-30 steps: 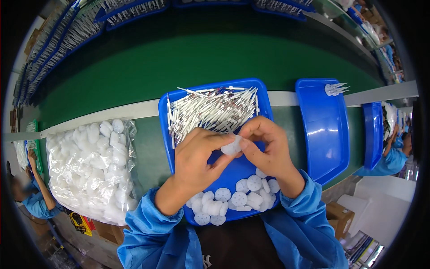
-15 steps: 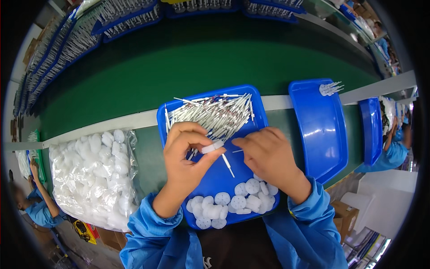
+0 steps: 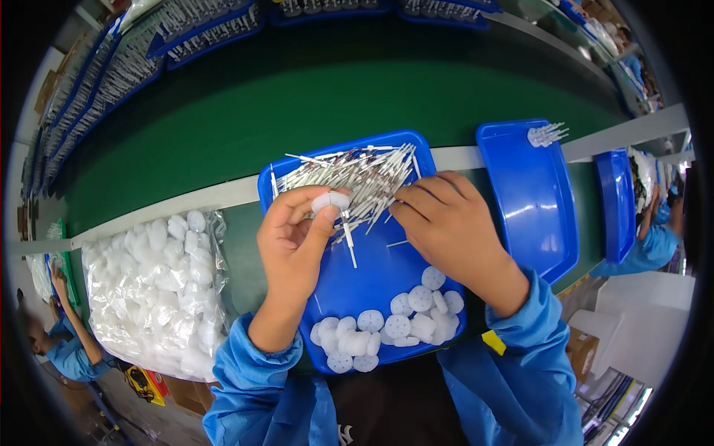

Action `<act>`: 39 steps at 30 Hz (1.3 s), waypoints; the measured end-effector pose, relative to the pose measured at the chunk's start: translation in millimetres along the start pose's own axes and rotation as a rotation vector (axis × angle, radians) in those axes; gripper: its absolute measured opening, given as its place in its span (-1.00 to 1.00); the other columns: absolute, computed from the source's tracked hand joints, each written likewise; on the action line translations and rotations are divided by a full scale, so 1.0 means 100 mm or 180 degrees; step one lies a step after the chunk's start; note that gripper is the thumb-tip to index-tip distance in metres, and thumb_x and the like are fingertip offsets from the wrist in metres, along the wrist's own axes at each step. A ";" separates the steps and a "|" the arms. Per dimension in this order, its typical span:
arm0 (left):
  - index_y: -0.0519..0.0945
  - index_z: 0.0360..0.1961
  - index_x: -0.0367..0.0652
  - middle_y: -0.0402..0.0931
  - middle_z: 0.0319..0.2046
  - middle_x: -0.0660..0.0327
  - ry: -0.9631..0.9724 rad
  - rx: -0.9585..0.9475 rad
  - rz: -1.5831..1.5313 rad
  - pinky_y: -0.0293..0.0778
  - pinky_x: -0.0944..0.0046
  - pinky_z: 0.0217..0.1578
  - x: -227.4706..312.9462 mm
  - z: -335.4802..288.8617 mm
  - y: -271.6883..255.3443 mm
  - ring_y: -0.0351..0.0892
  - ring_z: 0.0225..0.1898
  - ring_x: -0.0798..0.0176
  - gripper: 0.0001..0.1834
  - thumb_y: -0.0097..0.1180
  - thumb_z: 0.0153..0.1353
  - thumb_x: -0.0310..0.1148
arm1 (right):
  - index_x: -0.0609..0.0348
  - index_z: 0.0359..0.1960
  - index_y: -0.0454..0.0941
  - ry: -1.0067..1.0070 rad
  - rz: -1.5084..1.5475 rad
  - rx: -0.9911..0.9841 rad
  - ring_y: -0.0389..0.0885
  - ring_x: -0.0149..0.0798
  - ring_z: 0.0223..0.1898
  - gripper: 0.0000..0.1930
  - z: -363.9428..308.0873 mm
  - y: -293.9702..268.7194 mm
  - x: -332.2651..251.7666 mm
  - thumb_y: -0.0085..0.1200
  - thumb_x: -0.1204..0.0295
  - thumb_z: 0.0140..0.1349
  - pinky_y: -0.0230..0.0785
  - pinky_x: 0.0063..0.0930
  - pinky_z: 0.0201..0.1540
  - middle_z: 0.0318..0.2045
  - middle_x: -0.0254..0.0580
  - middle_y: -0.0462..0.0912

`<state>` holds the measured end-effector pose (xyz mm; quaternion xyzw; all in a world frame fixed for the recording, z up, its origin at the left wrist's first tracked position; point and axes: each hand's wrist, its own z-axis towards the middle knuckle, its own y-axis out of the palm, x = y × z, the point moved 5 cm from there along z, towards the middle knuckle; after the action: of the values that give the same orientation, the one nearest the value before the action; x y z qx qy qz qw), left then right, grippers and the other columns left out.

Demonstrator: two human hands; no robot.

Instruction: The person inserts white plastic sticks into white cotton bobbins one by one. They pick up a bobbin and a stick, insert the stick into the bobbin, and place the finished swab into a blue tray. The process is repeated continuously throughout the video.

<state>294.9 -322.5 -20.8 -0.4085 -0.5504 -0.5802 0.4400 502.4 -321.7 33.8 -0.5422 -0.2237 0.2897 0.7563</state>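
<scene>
A blue tray [image 3: 372, 275] lies in front of me with a heap of thin white-and-metal pins [image 3: 349, 175] at its far end and several round white perforated discs [image 3: 394, 327] at its near end. My left hand [image 3: 294, 241] pinches one white disc [image 3: 329, 201] with a pin hanging down from it. My right hand [image 3: 446, 223] rests palm down on the tray, its fingertips in the edge of the pin heap; whether it grips a pin is hidden.
A clear bag of white discs [image 3: 152, 286] lies at my left. A second blue tray [image 3: 532, 201] with one finished piece [image 3: 547, 134] sits at the right, another blue tray [image 3: 616, 204] beyond it. A green conveyor belt [image 3: 335, 89] runs behind, with further trays. Other workers' arms show at both sides.
My hands, joined over a disc a second ago, have parted. The left keeps the disc with a pin in it; the right has moved into the pin heap.
</scene>
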 end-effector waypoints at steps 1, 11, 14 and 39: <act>0.58 0.18 -0.31 0.78 0.08 -0.03 -0.0030 0.0004 0.0007 0.61 0.44 -0.11 -0.01 -0.02 -0.03 0.74 0.03 0.34 -0.72 0.20 0.49 -0.64 | 0.05 -0.22 0.70 0.0038 0.0160 -0.0081 0.67 -0.21 -0.01 -0.81 -0.03 -0.12 -0.05 0.23 0.42 0.11 0.50 -0.18 0.22 -0.11 -0.31 0.73; 0.59 0.15 -0.28 0.79 0.05 -0.04 -0.0094 0.0116 -0.0048 0.56 0.44 -0.19 -0.01 0.00 -0.02 0.72 -0.03 0.38 -0.73 0.26 0.50 -0.48 | 0.02 -0.23 0.63 0.0317 0.0600 -0.0154 0.65 -0.19 -0.17 -0.85 -0.13 0.06 0.01 0.19 0.45 0.14 0.48 -0.19 -0.06 -0.35 -0.28 0.61; 0.60 0.13 -0.27 0.78 0.06 -0.03 -0.0062 0.0097 -0.0062 0.54 0.45 -0.19 -0.03 0.00 0.01 0.72 -0.04 0.39 -0.75 0.26 0.49 -0.49 | 0.02 -0.20 0.68 0.0531 0.0121 0.0495 0.68 -0.18 -0.13 -0.82 0.12 0.01 0.23 0.20 0.46 0.13 0.52 -0.15 0.06 -0.31 -0.28 0.68; 0.61 0.24 -0.28 0.79 0.10 0.07 -0.0163 -0.0470 0.0303 0.60 0.45 -0.08 -0.14 -0.05 0.07 0.74 0.03 0.39 -0.66 0.21 0.48 -0.62 | 0.10 -0.24 0.84 0.1353 0.3262 0.1155 0.81 -0.18 -0.29 -0.83 0.08 0.14 0.04 0.51 0.55 0.12 0.61 -0.33 -0.09 -0.30 -0.24 0.84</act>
<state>305.1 -327.2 -32.2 -0.4802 -0.4971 -0.5871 0.4215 497.3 -309.7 23.6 -0.4892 0.2771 0.5372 0.6287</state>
